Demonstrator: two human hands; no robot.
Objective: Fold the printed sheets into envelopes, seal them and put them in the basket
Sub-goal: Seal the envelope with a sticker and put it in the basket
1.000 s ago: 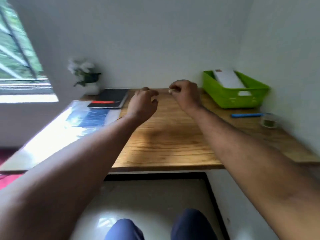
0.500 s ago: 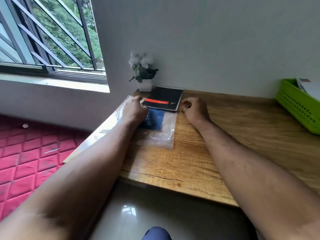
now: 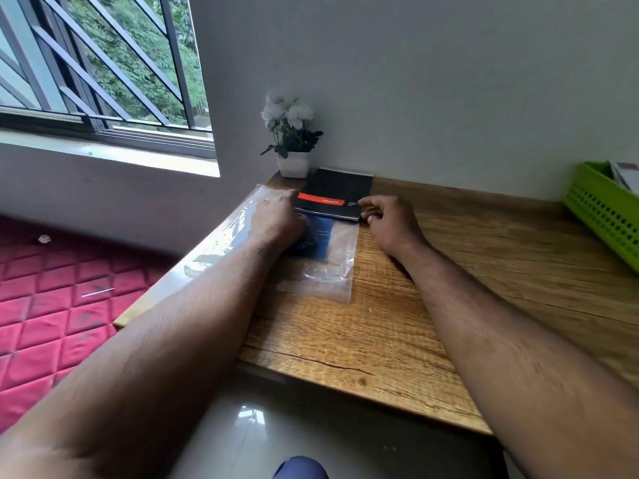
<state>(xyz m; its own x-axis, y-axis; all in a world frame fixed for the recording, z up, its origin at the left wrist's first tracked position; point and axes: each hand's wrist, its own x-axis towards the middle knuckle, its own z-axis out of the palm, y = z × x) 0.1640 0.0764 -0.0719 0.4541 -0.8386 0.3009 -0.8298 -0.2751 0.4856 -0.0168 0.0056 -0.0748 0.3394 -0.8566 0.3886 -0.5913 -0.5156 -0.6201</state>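
Wooden surface (image 3: 432, 305) by the window: left hand (image 3: 276, 223) resting, fingers hidden, on the plastic sleeve of printed sheets (image 3: 321, 257); right hand (image 3: 390, 223) fingers curled, pinching the black notebook (image 3: 335, 191) corner; green basket (image 3: 605, 209) far right.

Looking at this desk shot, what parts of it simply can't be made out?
- Head view: the left hand covers part of the blue printed sheets inside the clear plastic sleeve; their print is hidden.
- The small white text on the black pad is too small to read.
- The green basket is cut off by the right edge; its contents barely show.
- The right hand has curled fingers at the pad's corner; its grip is unclear.
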